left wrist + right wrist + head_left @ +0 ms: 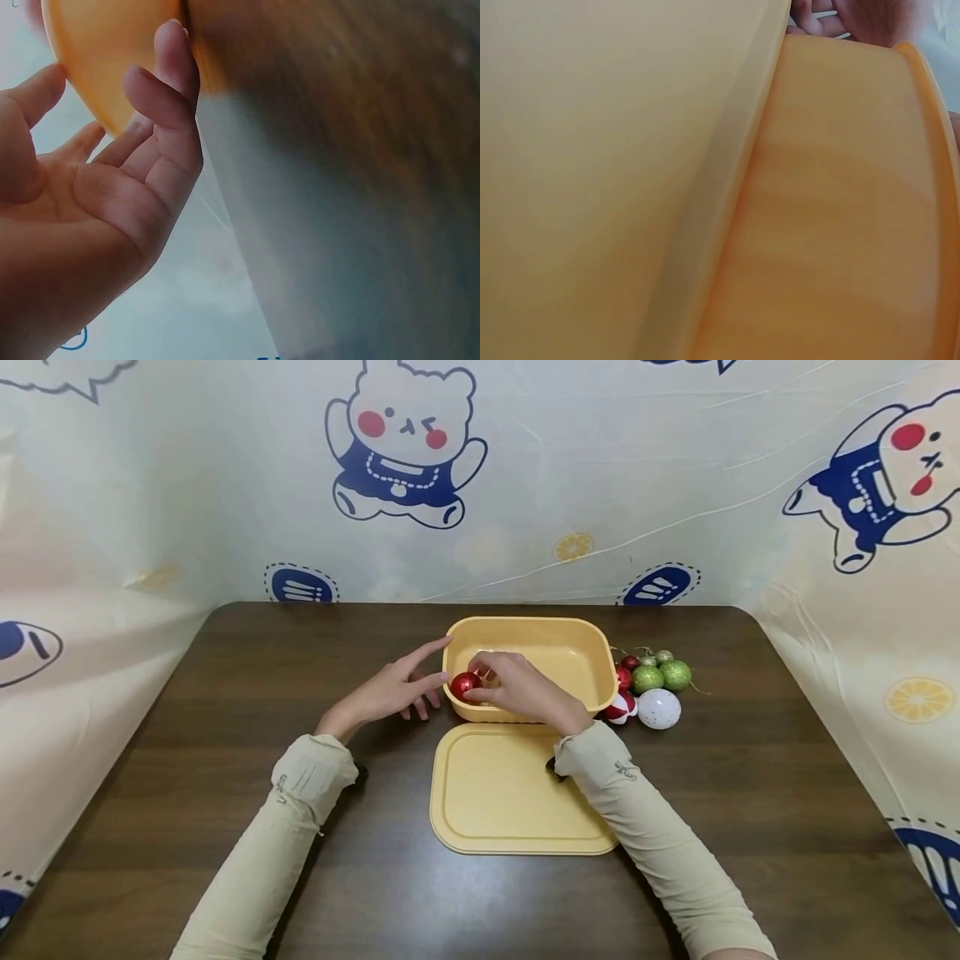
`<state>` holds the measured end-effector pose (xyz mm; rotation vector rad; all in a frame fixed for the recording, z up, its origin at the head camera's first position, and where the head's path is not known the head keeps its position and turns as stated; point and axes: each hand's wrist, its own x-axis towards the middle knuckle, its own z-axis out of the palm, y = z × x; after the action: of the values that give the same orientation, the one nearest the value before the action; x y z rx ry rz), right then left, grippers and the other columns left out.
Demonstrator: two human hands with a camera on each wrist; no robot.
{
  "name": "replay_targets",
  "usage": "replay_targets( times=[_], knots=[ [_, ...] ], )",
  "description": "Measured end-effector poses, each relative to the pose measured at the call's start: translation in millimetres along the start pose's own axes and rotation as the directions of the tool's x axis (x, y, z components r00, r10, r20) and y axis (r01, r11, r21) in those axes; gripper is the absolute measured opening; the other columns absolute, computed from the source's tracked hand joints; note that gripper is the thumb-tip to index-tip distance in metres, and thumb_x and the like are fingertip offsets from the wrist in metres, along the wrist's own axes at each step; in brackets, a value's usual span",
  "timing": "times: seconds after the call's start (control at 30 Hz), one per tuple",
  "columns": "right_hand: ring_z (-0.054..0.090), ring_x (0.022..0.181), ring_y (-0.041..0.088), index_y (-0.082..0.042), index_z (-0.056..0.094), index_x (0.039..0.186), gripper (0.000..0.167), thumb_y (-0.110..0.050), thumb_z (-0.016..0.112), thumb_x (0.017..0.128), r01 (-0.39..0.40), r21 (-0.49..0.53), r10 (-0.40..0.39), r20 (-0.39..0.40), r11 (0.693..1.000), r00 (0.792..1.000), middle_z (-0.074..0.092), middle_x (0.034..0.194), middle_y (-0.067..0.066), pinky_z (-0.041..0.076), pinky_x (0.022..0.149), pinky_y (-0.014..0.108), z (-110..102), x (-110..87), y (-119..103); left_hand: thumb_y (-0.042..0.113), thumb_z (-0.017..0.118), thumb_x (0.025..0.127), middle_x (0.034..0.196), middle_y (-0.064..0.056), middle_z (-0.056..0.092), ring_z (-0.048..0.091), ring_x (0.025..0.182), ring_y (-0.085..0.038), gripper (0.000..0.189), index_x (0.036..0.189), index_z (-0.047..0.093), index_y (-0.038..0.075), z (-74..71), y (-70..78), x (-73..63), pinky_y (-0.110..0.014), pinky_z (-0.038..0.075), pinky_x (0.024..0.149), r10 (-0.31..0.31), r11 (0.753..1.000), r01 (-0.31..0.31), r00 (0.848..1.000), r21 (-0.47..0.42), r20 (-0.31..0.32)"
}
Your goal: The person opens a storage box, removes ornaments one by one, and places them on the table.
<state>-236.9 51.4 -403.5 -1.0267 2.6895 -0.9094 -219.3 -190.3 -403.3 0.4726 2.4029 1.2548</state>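
A yellow rectangular box point(570, 653) stands open on the table. Inside its front left corner is a shiny red Christmas ball point(463, 683). My right hand point(517, 685) reaches into the box over the front rim, its thumb and forefinger on the right side of the ball. At the box's left end, my left hand point(393, 691) has its fingers spread, with fingertips right at the rim; in the left wrist view the left hand point(127, 180) holds nothing. The right wrist view shows the box's outer wall point(832, 195), with the right hand's fingers mostly out of sight.
A flat yellow lid point(502, 793) lies before the box, partly under my right forearm. Right of the box are green glitter balls point(648, 679), smaller balls, a white speckled ball point(659, 709) and a red-and-white one point(621, 707). A patterned cloth point(525, 485) hangs behind the brown table point(360, 877).
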Motion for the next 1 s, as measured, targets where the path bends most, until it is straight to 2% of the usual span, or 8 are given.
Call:
replay_targets(
  times=[0.3, 0.37, 0.47, 0.57, 0.73, 0.8, 0.93, 1.0],
  knots=[
    [0.063, 0.091, 0.020, -0.003, 0.061, 0.116, 0.030, -0.017, 0.073, 0.092, -0.017, -0.009, 0.017, -0.026, 1.000, 1.000, 0.068, 0.102, 0.008, 0.052, 0.080, 0.031, 0.9, 0.4, 0.6, 0.046, 0.051, 0.102, 0.097, -0.018, 0.071, 0.069, 0.075, -0.033, 0.065, 0.158, 0.019, 0.038, -0.3, -2.9, 1.7, -0.042, 0.055, 0.062, -0.009, 1.000, 0.009, 1.000, -0.012, -0.004],
    [0.063, 0.090, 0.020, -0.002, 0.058, 0.122, 0.036, -0.016, 0.072, 0.093, -0.018, -0.011, 0.018, -0.033, 1.000, 0.999, 0.067, 0.101, 0.007, 0.052, 0.079, 0.031, 1.1, 0.5, 0.6, 0.044, 0.051, 0.103, 0.097, -0.020, 0.071, 0.069, 0.076, -0.036, 0.064, 0.158, 0.018, 0.037, -0.3, -1.5, 1.6, -0.044, 0.055, 0.063, -0.018, 1.000, 0.018, 1.000, -0.020, 0.000],
    [0.061, 0.089, 0.019, -0.004, 0.049, 0.138, 0.051, -0.016, 0.070, 0.094, -0.005, -0.033, 0.003, -0.051, 0.999, 0.999, 0.065, 0.100, 0.007, 0.051, 0.079, 0.031, 1.0, -0.1, 0.8, 0.037, 0.049, 0.105, 0.099, -0.024, 0.070, 0.069, 0.079, -0.042, 0.064, 0.160, 0.017, 0.031, -0.7, 6.8, -1.7, -0.047, 0.055, 0.064, -0.032, 0.999, 0.032, 0.999, -0.028, 0.010],
    [0.057, 0.090, 0.021, -0.010, 0.040, 0.150, 0.060, -0.016, 0.067, 0.096, 0.005, -0.066, -0.010, -0.066, 0.998, 0.998, 0.062, 0.103, 0.008, 0.050, 0.078, 0.034, 0.6, -1.7, 0.6, 0.033, 0.048, 0.106, 0.100, -0.028, 0.069, 0.068, 0.082, -0.046, 0.063, 0.160, 0.018, 0.025, -1.5, 21.4, -9.2, -0.049, 0.056, 0.067, -0.040, 0.999, 0.040, 0.999, -0.025, 0.018],
    [0.052, 0.098, 0.022, -0.014, 0.049, 0.146, 0.047, -0.018, 0.061, 0.100, -0.007, -0.120, -0.001, -0.067, 0.993, 0.998, 0.059, 0.113, 0.010, 0.047, 0.082, 0.036, 0.1, -3.7, -0.4, 0.035, 0.048, 0.106, 0.099, -0.027, 0.068, 0.067, 0.080, -0.043, 0.065, 0.160, 0.018, 0.019, -1.9, 33.5, -16.8, -0.046, 0.056, 0.065, -0.014, 1.000, 0.014, 1.000, -0.013, 0.023],
    [0.051, 0.099, 0.022, -0.013, 0.053, 0.143, 0.042, -0.018, 0.059, 0.101, -0.010, -0.136, 0.001, -0.066, 0.991, 0.998, 0.059, 0.112, 0.009, 0.046, 0.084, 0.035, -0.1, -3.9, -1.0, 0.036, 0.049, 0.105, 0.099, -0.026, 0.068, 0.067, 0.080, -0.043, 0.065, 0.160, 0.018, 0.020, -1.2, 31.5, -15.1, -0.045, 0.056, 0.064, -0.018, 1.000, 0.018, 1.000, -0.013, 0.019],
    [0.051, 0.099, 0.022, -0.012, 0.056, 0.140, 0.039, -0.017, 0.059, 0.101, -0.005, -0.154, -0.006, -0.072, 0.988, 0.997, 0.060, 0.110, 0.009, 0.047, 0.084, 0.035, 0.0, -3.9, -0.8, 0.038, 0.050, 0.104, 0.102, -0.024, 0.069, 0.069, 0.081, -0.041, 0.064, 0.160, 0.019, 0.030, 0.3, 12.8, -3.5, -0.046, 0.056, 0.066, -0.052, 0.999, 0.052, 0.999, -0.006, 0.000],
    [0.052, 0.098, 0.022, -0.012, 0.055, 0.140, 0.039, -0.017, 0.058, 0.101, -0.004, -0.162, -0.009, -0.078, 0.987, 0.997, 0.059, 0.109, 0.009, 0.047, 0.083, 0.035, 0.1, -4.2, -0.4, 0.038, 0.050, 0.105, 0.102, -0.024, 0.069, 0.069, 0.081, -0.041, 0.064, 0.160, 0.019, 0.030, 0.5, 9.7, -1.3, -0.046, 0.056, 0.066, -0.052, 0.999, 0.052, 0.999, 0.001, 0.002]
  ],
)
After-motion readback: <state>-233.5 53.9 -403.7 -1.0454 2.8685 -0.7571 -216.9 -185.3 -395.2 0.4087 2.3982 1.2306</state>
